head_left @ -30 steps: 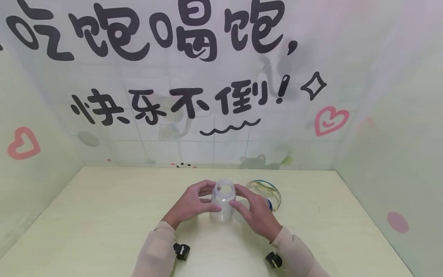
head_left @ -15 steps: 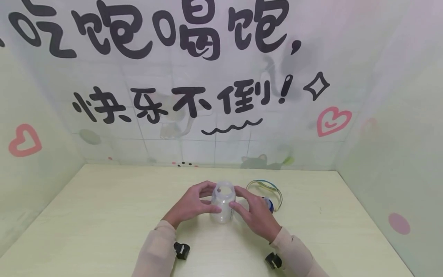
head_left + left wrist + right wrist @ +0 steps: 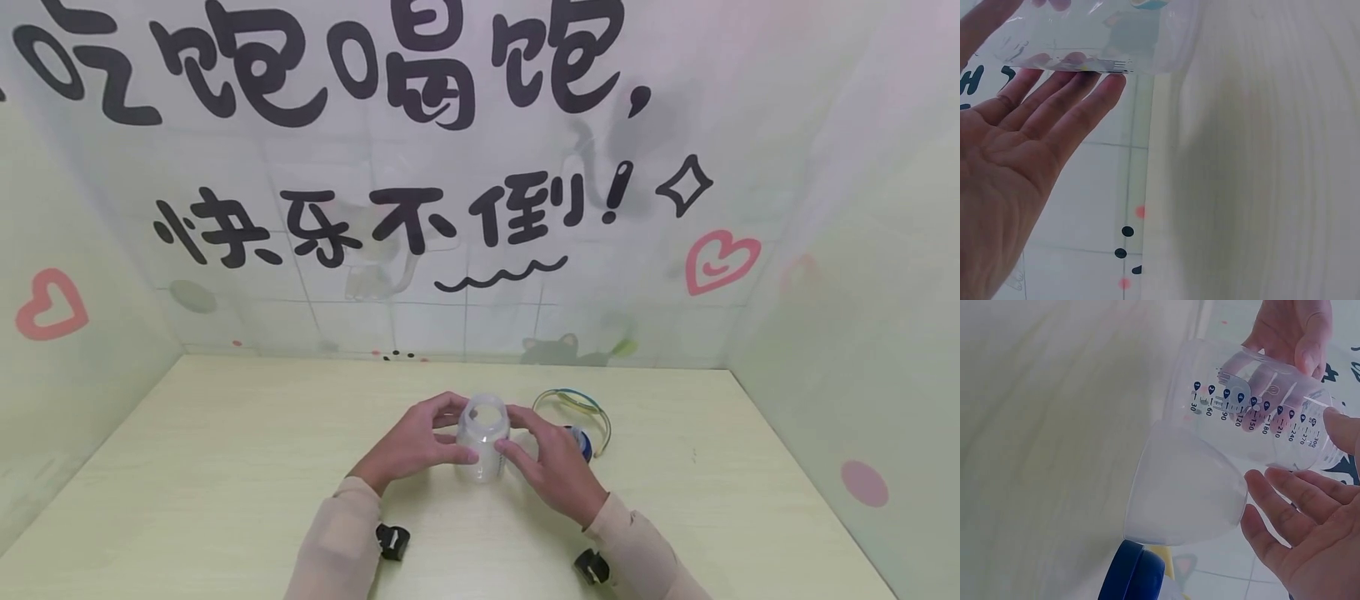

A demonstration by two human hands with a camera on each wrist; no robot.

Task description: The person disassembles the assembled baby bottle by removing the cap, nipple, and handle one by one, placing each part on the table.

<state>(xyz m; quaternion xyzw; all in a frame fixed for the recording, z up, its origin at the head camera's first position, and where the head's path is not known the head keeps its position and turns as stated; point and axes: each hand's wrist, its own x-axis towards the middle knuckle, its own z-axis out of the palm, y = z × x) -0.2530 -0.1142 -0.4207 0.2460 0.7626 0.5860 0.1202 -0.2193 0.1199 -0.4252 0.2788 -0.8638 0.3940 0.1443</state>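
A clear baby bottle [image 3: 483, 461] stands upright on the table, its open mouth facing up. The left hand [image 3: 417, 437] holds it from the left, thumb in front and fingers behind. From the other side, the right hand [image 3: 557, 467] grips it with thumb and fingers near the shoulder. Dark measuring marks run along the bottle wall in the right wrist view. Beside the bottle there, a frosted dome-shaped cap [image 3: 1188, 494] stands close to the right fingertips. A blue bottle collar [image 3: 1119, 572] lies past the cap, partly cut off by the frame.
Behind the right hand lies a curved yellow-and-blue band [image 3: 603, 423], its kind unclear. The pale wooden table [image 3: 247, 467] is enclosed by printed walls at the back and sides. Black wrist mounts [image 3: 393, 542] sit at both forearms.
Both hands keep their hold on the bottle, with only slight shifts of the thumbs. The blue collar shows a little more past the right hand than a second ago.
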